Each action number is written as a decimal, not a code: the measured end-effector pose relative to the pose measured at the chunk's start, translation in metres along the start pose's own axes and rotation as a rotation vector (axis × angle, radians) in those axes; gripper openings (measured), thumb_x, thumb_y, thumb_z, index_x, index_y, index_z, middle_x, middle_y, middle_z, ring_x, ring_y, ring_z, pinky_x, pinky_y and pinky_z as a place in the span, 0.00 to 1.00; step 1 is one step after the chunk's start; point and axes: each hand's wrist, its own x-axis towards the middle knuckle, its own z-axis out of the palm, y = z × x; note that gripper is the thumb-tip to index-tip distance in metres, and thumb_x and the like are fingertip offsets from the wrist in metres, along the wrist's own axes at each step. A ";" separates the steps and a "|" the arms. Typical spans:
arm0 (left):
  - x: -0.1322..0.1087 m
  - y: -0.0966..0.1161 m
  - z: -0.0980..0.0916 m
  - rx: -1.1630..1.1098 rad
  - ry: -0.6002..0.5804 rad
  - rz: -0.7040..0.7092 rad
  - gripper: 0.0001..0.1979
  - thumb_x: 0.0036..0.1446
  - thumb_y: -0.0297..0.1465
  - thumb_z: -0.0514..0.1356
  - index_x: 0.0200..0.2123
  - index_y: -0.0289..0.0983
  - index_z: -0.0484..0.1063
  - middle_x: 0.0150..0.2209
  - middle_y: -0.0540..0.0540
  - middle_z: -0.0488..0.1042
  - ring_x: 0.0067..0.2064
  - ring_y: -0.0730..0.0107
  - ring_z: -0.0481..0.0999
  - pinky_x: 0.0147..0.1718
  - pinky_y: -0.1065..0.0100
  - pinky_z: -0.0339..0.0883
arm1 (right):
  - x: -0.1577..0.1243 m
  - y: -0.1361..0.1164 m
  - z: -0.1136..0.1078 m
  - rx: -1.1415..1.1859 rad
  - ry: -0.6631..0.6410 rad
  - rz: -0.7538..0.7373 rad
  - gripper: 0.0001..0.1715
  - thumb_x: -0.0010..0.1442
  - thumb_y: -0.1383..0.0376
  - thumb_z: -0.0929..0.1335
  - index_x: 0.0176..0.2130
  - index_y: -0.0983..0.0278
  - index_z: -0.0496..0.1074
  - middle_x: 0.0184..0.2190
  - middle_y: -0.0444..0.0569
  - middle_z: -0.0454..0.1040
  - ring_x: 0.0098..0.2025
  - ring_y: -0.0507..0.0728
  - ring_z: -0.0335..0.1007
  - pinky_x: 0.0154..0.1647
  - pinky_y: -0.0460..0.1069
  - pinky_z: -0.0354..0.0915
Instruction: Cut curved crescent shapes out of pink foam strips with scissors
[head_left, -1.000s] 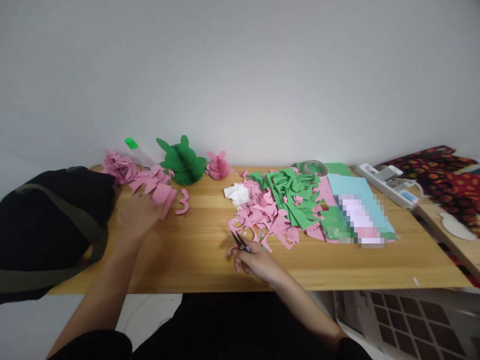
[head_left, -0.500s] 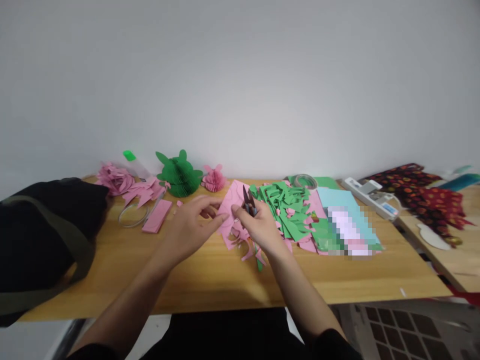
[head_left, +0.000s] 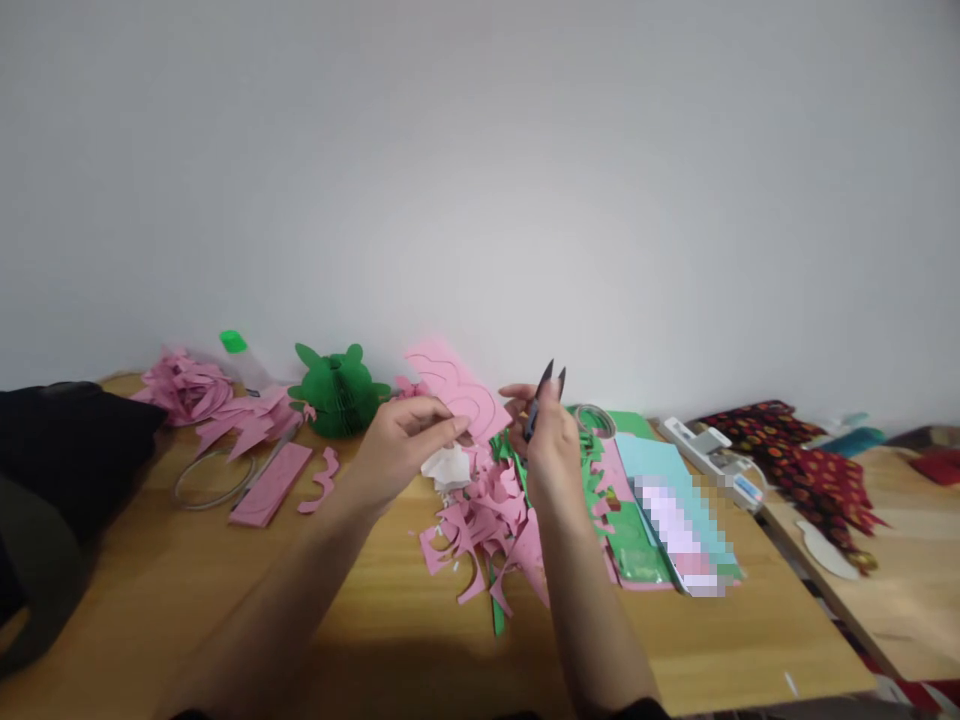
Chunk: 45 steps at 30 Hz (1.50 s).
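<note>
My left hand (head_left: 397, 455) pinches a pink paper sheet (head_left: 459, 385) at its lower edge, thumb on top. Curved outlines are drawn on the sheet, which is tilted up above the table. Just to its right, my right hand (head_left: 553, 435) grips a pair of scissors (head_left: 535, 415), the dark blade tips pointing up and slightly apart. Their handles are hidden in my fingers. Below and between my hands lie pink paper scraps (head_left: 491, 505) and a crumpled white piece (head_left: 447, 467). Green paper scraps (head_left: 594, 490) show partly behind my right hand.
To the left are a green honeycomb-paper figure (head_left: 341, 392), a folded pink strip (head_left: 271, 485), a ring-shaped coil (head_left: 196, 490), pink paper pieces (head_left: 187, 385) and a dark bag (head_left: 67, 440). Rightward lie a tape roll (head_left: 596, 421), light blue paper (head_left: 652, 462) and a white power strip (head_left: 712, 462).
My left hand now holds the pink sheet up, off the scrap pile. My right hand has come away from it to the right with the scissors. The view has tilted up.
</note>
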 end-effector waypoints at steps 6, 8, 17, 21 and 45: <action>0.010 -0.004 0.014 -0.588 0.280 -0.065 0.09 0.38 0.28 0.71 0.18 0.35 0.73 0.22 0.49 0.78 0.31 0.68 0.80 0.36 0.68 0.71 | -0.020 0.018 0.016 0.036 -0.198 0.053 0.30 0.62 0.40 0.57 0.29 0.62 0.64 0.22 0.42 0.60 0.21 0.51 0.52 0.19 0.47 0.52; 0.009 -0.003 0.018 -0.669 0.302 -0.091 0.09 0.36 0.28 0.72 0.18 0.35 0.73 0.23 0.48 0.79 0.31 0.68 0.80 0.37 0.67 0.71 | -0.026 0.019 0.022 0.001 -0.238 0.031 0.28 0.62 0.42 0.58 0.28 0.61 0.62 0.22 0.42 0.59 0.22 0.51 0.53 0.21 0.47 0.54; -0.003 -0.006 0.031 -0.617 0.355 -0.119 0.07 0.36 0.30 0.72 0.19 0.35 0.78 0.22 0.49 0.78 0.27 0.72 0.76 0.33 0.68 0.71 | -0.028 0.023 0.031 0.254 -0.264 0.129 0.27 0.56 0.40 0.65 0.27 0.60 0.58 0.12 0.32 0.52 0.11 0.46 0.42 0.10 0.42 0.43; -0.003 -0.010 0.033 -0.593 0.345 -0.114 0.06 0.37 0.30 0.72 0.19 0.38 0.78 0.21 0.50 0.77 0.26 0.72 0.75 0.31 0.68 0.70 | -0.029 0.024 0.028 0.325 -0.258 0.167 0.27 0.56 0.41 0.65 0.27 0.60 0.58 0.11 0.32 0.52 0.10 0.44 0.38 0.09 0.41 0.40; -0.007 -0.011 0.035 -0.560 0.301 -0.146 0.07 0.42 0.31 0.70 0.17 0.37 0.77 0.18 0.51 0.74 0.22 0.76 0.70 0.27 0.71 0.67 | -0.025 0.024 0.028 0.406 -0.256 0.215 0.28 0.56 0.42 0.67 0.25 0.61 0.58 0.11 0.32 0.50 0.10 0.44 0.36 0.09 0.42 0.39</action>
